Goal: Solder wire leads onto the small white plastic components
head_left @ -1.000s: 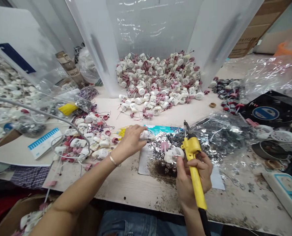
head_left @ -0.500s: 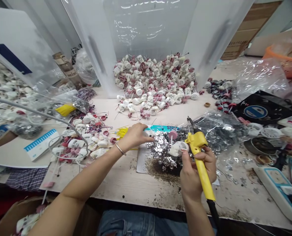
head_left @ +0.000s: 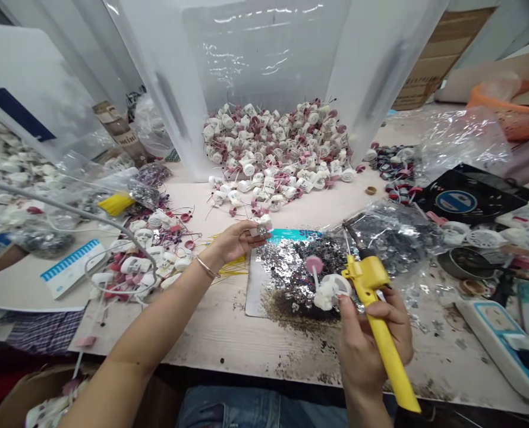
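Observation:
My right hand (head_left: pixel 369 345) grips a yellow soldering iron (head_left: pixel 380 321) and pinches a small white plastic part (head_left: pixel 333 289) with a pink disc on a wire. My left hand (head_left: pixel 235 241) is lifted over the bench, fingers pinched on a small white part with silver metal bits (head_left: pixel 261 224). Between the hands a heap of shiny metal pieces (head_left: pixel 291 264) lies on a grey mat (head_left: pixel 255 294) with dark residue. Loose white and pink parts (head_left: pixel 148 255) lie left of my left hand.
A big pile of white and pink parts (head_left: pixel 273 148) sits at the back inside a clear plastic bin (head_left: pixel 264 53). A plastic bag of metal bits (head_left: pixel 398 238) lies right of the iron. A power strip (head_left: pixel 500 345), a black fan (head_left: pixel 465 199) and boxes crowd the right.
My left hand rose off the metal heap with a small part pinched in its fingers. My right hand shifted lower and to the right with the iron and the white part.

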Demonstrator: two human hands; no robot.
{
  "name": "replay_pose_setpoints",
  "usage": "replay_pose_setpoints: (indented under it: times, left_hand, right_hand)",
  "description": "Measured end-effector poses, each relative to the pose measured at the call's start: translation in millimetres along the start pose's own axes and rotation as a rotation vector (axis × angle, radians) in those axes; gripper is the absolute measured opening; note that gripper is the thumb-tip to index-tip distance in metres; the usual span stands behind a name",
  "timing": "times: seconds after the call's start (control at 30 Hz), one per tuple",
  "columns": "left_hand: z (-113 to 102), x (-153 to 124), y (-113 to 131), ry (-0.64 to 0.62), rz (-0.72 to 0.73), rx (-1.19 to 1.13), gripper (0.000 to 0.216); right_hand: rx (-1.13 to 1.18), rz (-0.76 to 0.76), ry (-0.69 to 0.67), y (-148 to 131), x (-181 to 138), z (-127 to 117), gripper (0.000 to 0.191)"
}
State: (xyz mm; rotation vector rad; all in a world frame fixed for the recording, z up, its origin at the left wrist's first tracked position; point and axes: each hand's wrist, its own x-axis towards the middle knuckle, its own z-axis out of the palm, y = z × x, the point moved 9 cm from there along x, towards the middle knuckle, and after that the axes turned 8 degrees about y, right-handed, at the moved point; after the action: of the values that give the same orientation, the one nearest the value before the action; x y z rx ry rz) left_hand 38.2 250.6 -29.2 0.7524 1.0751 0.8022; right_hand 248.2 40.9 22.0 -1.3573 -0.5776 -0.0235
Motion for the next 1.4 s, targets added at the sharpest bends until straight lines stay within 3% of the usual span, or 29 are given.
replay_pose_setpoints:
  times: [0.07, 0.2, 0.43, 0.57, 0.73, 0.97, 1.23, 1.4]
  left_hand:
    - [6, -1, -12, -0.031, -0.094, -0.161, 0.006]
    - [19, -2, -23, -0.093, -0.092, -0.110, 0.011]
    - [36, 1, -17, -0.116, 0.105, 0.052, 0.028]
    - [48, -6, -22, -0.215, 0.099, 0.196, 0.041]
    - [56, -13, -24, -0.285, 0.117, 0.316, 0.036]
    - [58, -11, -20, -0.278, 0.200, 0.384, 0.036]
    - [65, -19, -25, -0.307, -0.033, 0.101, 0.027]
    - [63, -18, -25, -0.288, -0.040, 0.113, 0.018]
  right_hand:
    - [-0.013, -0.018, -0.025, -2, -1, 0, 0.030]
    - [-0.050, -0.051, -0.040, -4, -2, -2, 0.029]
    - [-0.099, -0.078, -0.069, -6, -2, -4, 0.027]
    - [-0.107, -0.092, -0.091, -6, -3, -4, 0.027]
    - [-0.152, -0.068, -0.101, -2, -3, -4, 0.027]
    - [-0.136, -0.077, -0.110, -5, -1, -4, 0.025]
    - [-0.187, -0.143, -0.119, -8, 0, -4, 0.026]
    - [-0.170, -0.116, -0.117, -3, 0, -5, 0.026]
